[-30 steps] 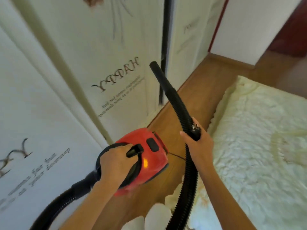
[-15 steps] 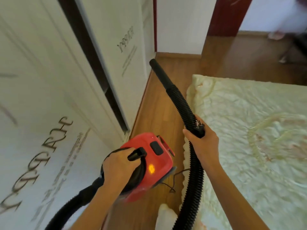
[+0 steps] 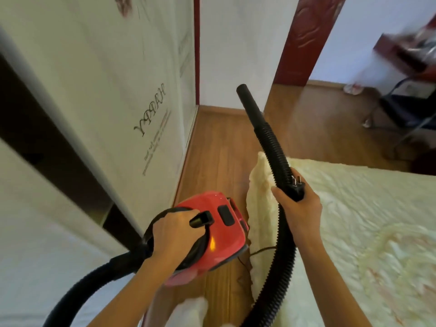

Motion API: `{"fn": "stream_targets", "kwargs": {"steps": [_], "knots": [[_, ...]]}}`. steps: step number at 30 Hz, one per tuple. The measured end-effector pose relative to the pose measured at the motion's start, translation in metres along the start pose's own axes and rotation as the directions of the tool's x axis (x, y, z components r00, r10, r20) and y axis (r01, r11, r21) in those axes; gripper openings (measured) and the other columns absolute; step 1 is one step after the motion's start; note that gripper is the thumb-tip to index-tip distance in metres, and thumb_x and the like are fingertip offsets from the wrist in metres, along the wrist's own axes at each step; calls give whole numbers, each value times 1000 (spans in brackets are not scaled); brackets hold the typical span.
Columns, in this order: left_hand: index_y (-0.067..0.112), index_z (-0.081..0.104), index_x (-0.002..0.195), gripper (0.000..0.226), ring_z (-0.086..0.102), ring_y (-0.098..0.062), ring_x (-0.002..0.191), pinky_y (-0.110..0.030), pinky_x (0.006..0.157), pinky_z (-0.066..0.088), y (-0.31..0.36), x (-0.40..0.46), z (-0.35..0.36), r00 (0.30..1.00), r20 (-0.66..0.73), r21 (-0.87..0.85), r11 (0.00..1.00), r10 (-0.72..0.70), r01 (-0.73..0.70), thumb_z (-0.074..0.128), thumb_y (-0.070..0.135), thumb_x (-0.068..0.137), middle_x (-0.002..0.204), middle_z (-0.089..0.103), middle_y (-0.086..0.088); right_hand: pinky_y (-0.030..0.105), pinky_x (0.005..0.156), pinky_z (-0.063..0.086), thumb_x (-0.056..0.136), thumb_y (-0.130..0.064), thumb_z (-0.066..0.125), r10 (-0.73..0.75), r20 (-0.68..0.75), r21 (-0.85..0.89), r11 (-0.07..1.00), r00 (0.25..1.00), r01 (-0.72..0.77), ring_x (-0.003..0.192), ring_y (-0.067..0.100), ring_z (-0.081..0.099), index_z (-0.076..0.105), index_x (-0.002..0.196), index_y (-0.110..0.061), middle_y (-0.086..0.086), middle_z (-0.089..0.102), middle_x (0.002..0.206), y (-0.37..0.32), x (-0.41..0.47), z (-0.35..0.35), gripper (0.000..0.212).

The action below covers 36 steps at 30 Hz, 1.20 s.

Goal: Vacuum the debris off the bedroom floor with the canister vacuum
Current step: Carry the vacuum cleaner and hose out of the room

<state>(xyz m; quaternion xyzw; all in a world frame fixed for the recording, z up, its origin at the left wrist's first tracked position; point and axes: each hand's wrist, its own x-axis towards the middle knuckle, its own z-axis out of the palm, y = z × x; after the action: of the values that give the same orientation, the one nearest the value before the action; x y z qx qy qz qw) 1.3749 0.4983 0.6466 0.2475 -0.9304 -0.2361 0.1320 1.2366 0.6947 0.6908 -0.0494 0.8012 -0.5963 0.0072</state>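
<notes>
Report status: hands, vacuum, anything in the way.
Left hand grips red canister vacuum handle. Right hand grips hose plus unplugged plug. Bed narrows floor.

We see a compact red plastic canister vacuum (image 3: 218, 228) with a black carrying handle, a black button on top and an orange glint on its side, held clear above the wooden plank floor (image 3: 212, 156). Its black ribbed flexible hose (image 3: 276, 149) loops from the rear of the body, out of view below, and up the right, ending in a smooth black tube (image 3: 247, 101) pointing up and away. A black power plug (image 3: 297, 185) lies against the hose, prongs upward.
</notes>
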Motion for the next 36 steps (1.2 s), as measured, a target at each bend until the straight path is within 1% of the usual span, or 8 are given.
{"fn": "stream_targets", "kwargs": {"steps": [5, 10, 16, 19, 23, 28, 32, 36], "knots": [[21, 57, 60, 19, 50, -19, 45, -34, 45, 46, 1, 116, 11, 995, 38, 20, 995, 96, -97, 57, 35, 73, 48, 53, 5, 23, 59, 49, 79, -19, 75, 20, -74, -25, 999, 997, -22, 63, 7, 62, 61, 123, -35, -5, 68, 82, -15, 82, 32, 49], [26, 52, 56, 21, 40, -14, 42, -24, 42, 29, 15, 232, 44, 981, 71, 32, 983, 179, -182, 67, 27, 72, 45, 40, 9, 27, 61, 52, 79, -19, 75, 57, -119, 14, 998, 991, -56, 65, 10, 64, 60, 121, -34, -3, 69, 80, -7, 187, 66, 47], [21, 62, 64, 15, 54, -16, 52, -33, 50, 48, 41, 377, 88, 983, 154, 4, 995, 95, -97, 60, 32, 74, 54, 58, 6, 23, 64, 50, 78, -16, 75, 46, -91, 49, 998, 995, -42, 67, 3, 64, 62, 122, -36, -14, 70, 84, 5, 353, 101, 49], [25, 69, 77, 8, 59, -14, 63, -32, 60, 49, 56, 442, 97, 981, 179, -3, 997, 79, -79, 65, 31, 76, 65, 66, 6, 10, 55, 46, 79, -13, 73, 35, -78, 24, 999, 996, -34, 62, -4, 60, 60, 123, -36, -17, 68, 83, -2, 430, 112, 51], [26, 69, 79, 7, 57, -13, 64, -29, 62, 47, 68, 530, 107, 989, 145, 7, 999, 34, -35, 66, 32, 77, 66, 65, 7, 6, 55, 45, 80, -13, 74, 35, -83, 19, 999, 996, -34, 63, -8, 61, 60, 125, -34, -18, 66, 87, -14, 527, 125, 52], [23, 67, 77, 14, 56, -12, 62, -20, 57, 39, 66, 652, 139, 982, 184, 67, 997, 32, -45, 61, 35, 80, 64, 63, 7, 10, 51, 46, 81, -15, 73, 46, -93, 21, 999, 995, -44, 56, -3, 59, 57, 126, -37, -13, 67, 84, -7, 640, 157, 53], [22, 67, 77, 11, 57, -15, 63, -31, 62, 50, 57, 758, 173, 974, 225, 81, 996, 29, -48, 61, 32, 79, 64, 62, 6, 20, 55, 49, 80, -18, 74, 63, -103, 0, 998, 993, -63, 62, 6, 63, 55, 126, -40, -10, 68, 87, 1, 737, 197, 55], [26, 67, 72, 6, 56, -11, 56, -29, 56, 48, 57, 852, 199, 968, 246, 64, 995, 56, -74, 64, 28, 77, 59, 62, 8, 20, 55, 50, 82, -17, 73, 78, -69, -40, 996, 995, -81, 64, 9, 64, 54, 130, -36, -16, 66, 89, 3, 827, 228, 55]]}}
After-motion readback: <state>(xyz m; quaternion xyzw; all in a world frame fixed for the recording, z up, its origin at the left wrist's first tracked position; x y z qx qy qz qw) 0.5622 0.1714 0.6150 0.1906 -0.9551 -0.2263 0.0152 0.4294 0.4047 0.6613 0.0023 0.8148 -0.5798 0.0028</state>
